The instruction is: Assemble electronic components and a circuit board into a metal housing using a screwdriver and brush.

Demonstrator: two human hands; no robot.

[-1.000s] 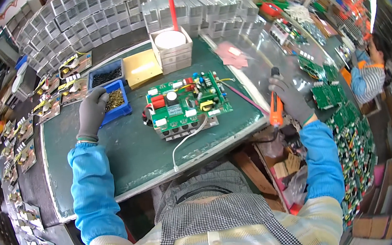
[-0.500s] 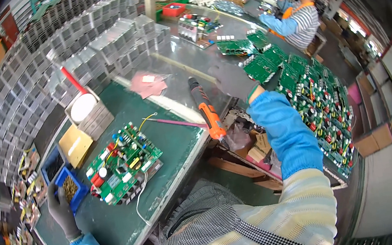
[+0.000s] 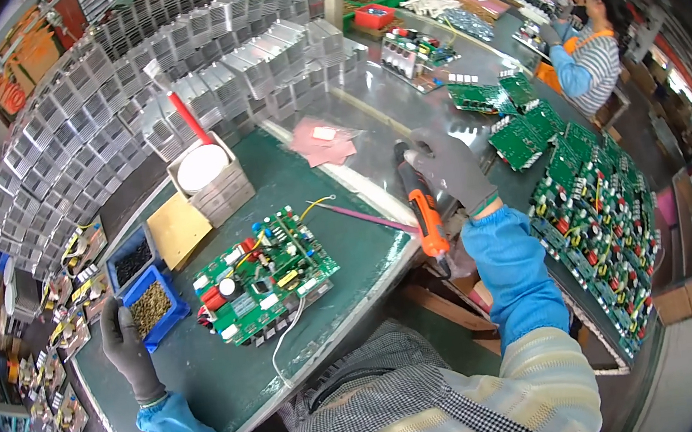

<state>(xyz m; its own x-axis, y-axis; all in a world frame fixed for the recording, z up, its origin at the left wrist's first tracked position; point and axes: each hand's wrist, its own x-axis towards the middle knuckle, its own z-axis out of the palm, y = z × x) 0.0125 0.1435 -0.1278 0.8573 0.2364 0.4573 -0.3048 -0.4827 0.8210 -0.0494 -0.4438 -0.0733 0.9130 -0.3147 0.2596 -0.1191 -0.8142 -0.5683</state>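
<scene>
My left hand (image 3: 131, 353), in a grey glove, rests beside a blue bin of brass-coloured screws (image 3: 150, 309), its fingers loosely apart and holding nothing visible. An orange and black power screwdriver (image 3: 425, 215) lies across the bench's right edge. Right next to its dark upper end is my gloved right hand (image 3: 454, 170), fingers partly bent with thumb apart; whether they touch the tool is hard to see. Between my hands a green circuit board (image 3: 268, 282) lies on the green bench top (image 3: 212, 388), with red, blue and yellow parts and a white wire hanging toward me.
Black screws fill another bin (image 3: 128, 260). Beyond it stand a yellow pad (image 3: 178, 228) and a box with a white round container (image 3: 203, 166). Stacked metal heat sinks (image 3: 258, 63) line the back. Many circuit boards (image 3: 597, 220) cover the right. A co-worker (image 3: 590, 56) stands far right.
The whole view has shifted, so the bench sits further right and lower. My right hand has drawn back closer to the screwdriver. My left hand stays by the screw bin.
</scene>
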